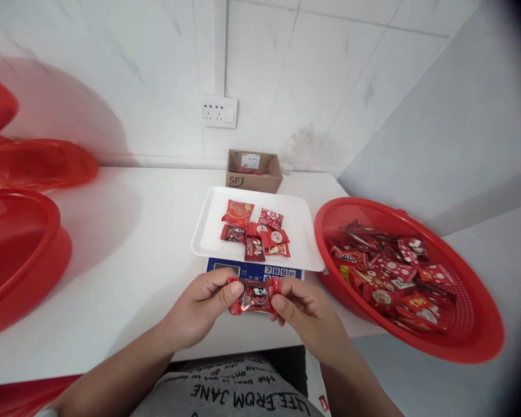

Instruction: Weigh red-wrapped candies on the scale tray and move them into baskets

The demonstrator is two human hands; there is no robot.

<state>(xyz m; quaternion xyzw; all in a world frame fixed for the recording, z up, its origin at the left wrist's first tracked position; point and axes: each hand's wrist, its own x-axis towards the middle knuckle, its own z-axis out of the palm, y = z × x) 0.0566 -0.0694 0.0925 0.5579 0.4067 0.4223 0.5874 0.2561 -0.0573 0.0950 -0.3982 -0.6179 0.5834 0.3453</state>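
Note:
Between my two hands is a small red and dark snack packet, stretched out flat in front of the scale. My left hand pinches its left end with thumb and fingers. The right end is gripped the same way by my right hand. Just beyond, a white tray rests on a blue digital scale, whose keypad is partly covered by the packet and hands. Several red snack packets lie grouped in the tray's middle.
At right, a red perforated basket holds many wrapped snacks. Another red basket stands at left, with red plastic bags behind it. A cardboard box and a clear plastic bag sit by the wall, below a socket.

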